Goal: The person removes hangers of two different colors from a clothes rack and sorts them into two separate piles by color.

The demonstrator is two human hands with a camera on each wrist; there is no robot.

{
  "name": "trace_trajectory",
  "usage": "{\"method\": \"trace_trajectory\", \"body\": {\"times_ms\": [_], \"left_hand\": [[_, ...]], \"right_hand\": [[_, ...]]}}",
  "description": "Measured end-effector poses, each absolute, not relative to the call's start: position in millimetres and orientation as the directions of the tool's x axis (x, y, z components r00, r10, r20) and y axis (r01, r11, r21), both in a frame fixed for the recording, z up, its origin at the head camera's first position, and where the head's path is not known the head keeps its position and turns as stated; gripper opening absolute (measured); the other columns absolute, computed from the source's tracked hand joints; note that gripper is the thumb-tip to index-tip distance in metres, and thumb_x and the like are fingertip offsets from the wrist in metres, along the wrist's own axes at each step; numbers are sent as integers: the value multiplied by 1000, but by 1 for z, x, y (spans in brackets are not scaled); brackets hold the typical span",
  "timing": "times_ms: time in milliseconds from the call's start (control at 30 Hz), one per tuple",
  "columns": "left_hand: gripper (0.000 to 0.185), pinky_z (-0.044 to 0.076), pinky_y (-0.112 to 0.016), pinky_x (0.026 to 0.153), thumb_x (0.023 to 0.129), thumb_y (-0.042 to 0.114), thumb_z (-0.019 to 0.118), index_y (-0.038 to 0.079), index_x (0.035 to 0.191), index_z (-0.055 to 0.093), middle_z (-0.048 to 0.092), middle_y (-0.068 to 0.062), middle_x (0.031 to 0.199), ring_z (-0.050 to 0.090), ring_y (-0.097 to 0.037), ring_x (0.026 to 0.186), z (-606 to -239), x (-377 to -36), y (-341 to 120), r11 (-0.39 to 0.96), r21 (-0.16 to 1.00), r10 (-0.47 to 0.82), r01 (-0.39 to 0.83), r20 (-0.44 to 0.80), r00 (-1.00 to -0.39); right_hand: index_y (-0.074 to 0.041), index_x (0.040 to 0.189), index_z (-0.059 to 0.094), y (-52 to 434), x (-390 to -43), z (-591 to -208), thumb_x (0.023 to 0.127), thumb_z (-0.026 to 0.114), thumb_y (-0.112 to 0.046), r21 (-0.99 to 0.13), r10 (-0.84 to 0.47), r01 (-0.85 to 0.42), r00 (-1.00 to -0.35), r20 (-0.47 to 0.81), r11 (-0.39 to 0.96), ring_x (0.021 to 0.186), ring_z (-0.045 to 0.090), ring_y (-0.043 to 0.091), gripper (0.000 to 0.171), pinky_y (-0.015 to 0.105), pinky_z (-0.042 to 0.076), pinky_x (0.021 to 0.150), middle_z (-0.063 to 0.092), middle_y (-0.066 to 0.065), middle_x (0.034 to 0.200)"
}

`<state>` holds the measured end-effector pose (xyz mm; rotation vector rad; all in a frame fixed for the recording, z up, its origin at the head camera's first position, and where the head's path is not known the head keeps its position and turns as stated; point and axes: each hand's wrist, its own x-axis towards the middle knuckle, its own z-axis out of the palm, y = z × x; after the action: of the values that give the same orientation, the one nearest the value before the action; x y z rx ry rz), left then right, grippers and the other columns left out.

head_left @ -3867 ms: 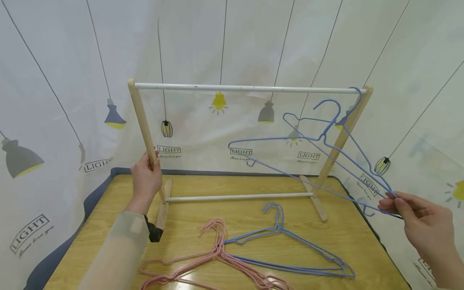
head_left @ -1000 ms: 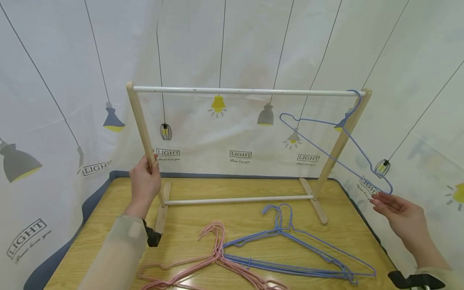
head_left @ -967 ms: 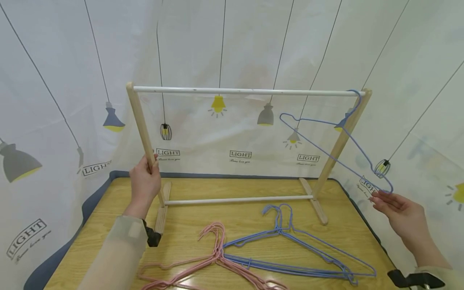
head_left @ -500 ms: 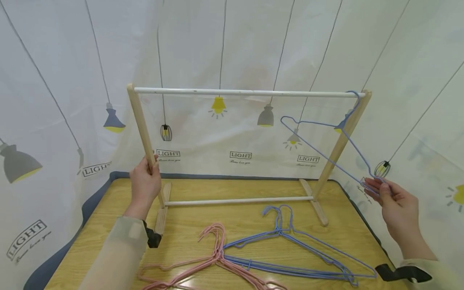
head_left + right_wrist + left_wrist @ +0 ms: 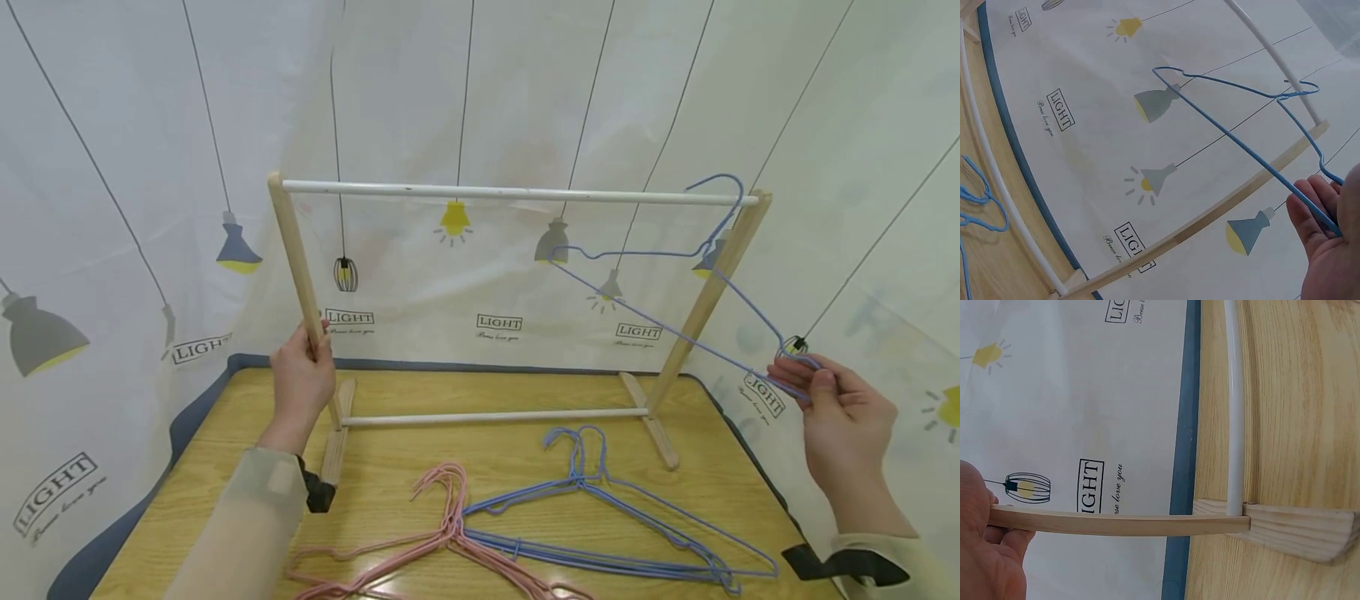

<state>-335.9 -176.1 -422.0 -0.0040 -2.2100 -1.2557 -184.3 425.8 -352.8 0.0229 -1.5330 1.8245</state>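
Note:
A blue wire hanger (image 5: pixel 626 252) is held up at the right end of the rack's white top rail (image 5: pixel 480 192). My right hand (image 5: pixel 851 425) pinches the hanger's right corner between thumb and fingers. The hook (image 5: pixel 716 177) stands above the rail; whether it touches the rail I cannot tell. In the right wrist view the same hanger (image 5: pixel 1229 132) slants away from the fingers towards the rail. With my left hand (image 5: pixel 302 375) I grip the left wooden post (image 5: pixel 294 250) of the rack. The left wrist view shows this post (image 5: pixel 1116 524) running down to its foot.
Several pink hangers (image 5: pixel 450 525) lie stacked at the front of the wooden table (image 5: pixel 225 500). Several blue hangers (image 5: pixel 600 554) lie to their right, partly overlapped. The rack's lower bar (image 5: pixel 495 417) crosses just behind them. A printed curtain (image 5: pixel 420 100) encloses the table.
Earlier the right hand held a second blue hanger, which now lies on the blue stack. It then took the hanging blue hanger's corner and raised it, lifting its hook above the rail.

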Motion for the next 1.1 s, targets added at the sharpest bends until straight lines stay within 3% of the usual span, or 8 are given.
{"method": "trace_trajectory", "body": {"times_ms": [133, 267, 500, 767, 933, 1100], "left_hand": [[30, 57, -51, 74, 107, 5, 58, 3, 136, 68, 75, -25, 115, 73, -36, 91, -422, -336, -176, 554, 786, -277, 273, 483, -830], [30, 56, -49, 70, 108, 7, 58, 4, 136, 68, 75, -25, 113, 72, -34, 87, -423, -335, -176, 563, 782, -276, 267, 482, -832], [30, 54, -41, 65, 108, 9, 59, 5, 137, 68, 76, -24, 109, 72, -34, 83, -423, -334, -177, 578, 773, -273, 260, 484, -832], [30, 50, -27, 59, 109, 10, 58, 6, 137, 68, 76, -24, 109, 70, -32, 80, -423, -334, -178, 578, 779, -276, 243, 467, -840], [30, 52, -32, 63, 108, 8, 59, 5, 137, 68, 75, -24, 113, 72, -32, 85, -422, -334, -177, 574, 782, -279, 245, 468, -839], [32, 56, -42, 71, 109, 9, 57, 5, 139, 67, 74, -24, 120, 73, -33, 95, -420, -334, -176, 564, 786, -276, 251, 467, -840]], "right_hand": [[12, 123, 66, 427, -182, -346, 107, 53, -11, -850, 549, -527, -705, 449, 17, 91, 77, 19, 30, 25, 56, 90, 77, 15, 105], [13, 123, 64, 426, -177, -340, 106, 54, -9, -822, 561, -564, -707, 432, -78, 91, 77, 24, 30, 29, 56, 90, 76, 19, 106], [11, 126, 63, 422, -156, -347, 106, 56, -9, -812, 432, -545, -797, 423, -210, 96, 77, 25, 29, 29, 54, 95, 76, 19, 110], [12, 126, 65, 413, -139, -366, 108, 52, -6, -830, 317, -509, -845, 430, -230, 96, 77, 26, 29, 30, 54, 95, 77, 19, 109], [13, 127, 64, 414, -128, -384, 110, 47, -4, -853, 212, -478, -874, 438, -209, 99, 76, 26, 29, 31, 55, 94, 76, 19, 111], [5, 130, 66, 418, -116, -403, 112, 45, -7, -914, 136, -397, -914, 383, -90, 101, 76, 21, 30, 29, 55, 92, 77, 13, 113]]}}
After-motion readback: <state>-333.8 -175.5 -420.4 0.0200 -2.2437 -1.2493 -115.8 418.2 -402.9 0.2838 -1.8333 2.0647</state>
